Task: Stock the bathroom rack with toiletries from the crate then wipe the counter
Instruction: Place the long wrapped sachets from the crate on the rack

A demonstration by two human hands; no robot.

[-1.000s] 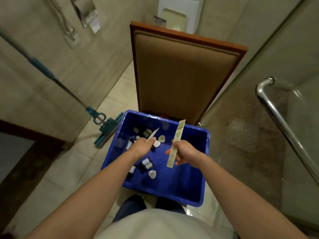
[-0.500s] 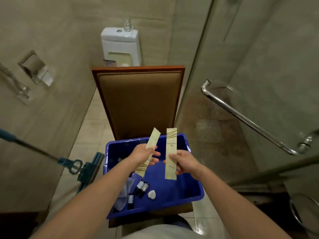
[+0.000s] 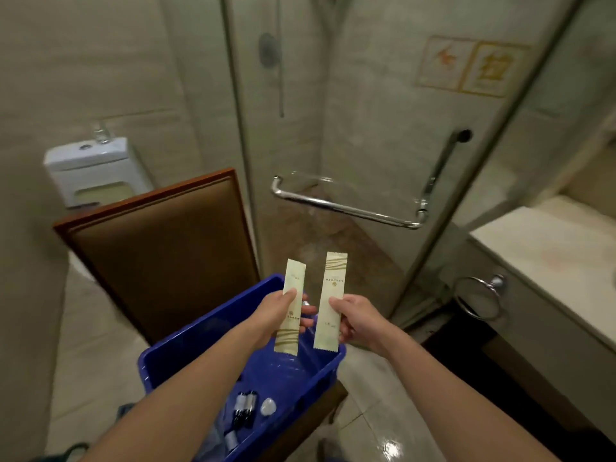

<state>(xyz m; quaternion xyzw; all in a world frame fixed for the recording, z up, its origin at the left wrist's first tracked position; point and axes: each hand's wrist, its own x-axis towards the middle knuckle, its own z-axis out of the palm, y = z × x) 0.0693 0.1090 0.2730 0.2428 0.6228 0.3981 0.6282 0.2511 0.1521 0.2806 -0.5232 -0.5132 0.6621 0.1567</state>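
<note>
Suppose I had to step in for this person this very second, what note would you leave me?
Left hand: pinches a long sachet, upright over the blue crate.
Right hand: pinches a second sachet beside it, not touching.
In the crate: small dark bottles and a small white item.
Done: two sachets are out of the crate.
Left: put them on the rack, which this view does not show, stock the rest, then wipe the counter on the right.
</note>
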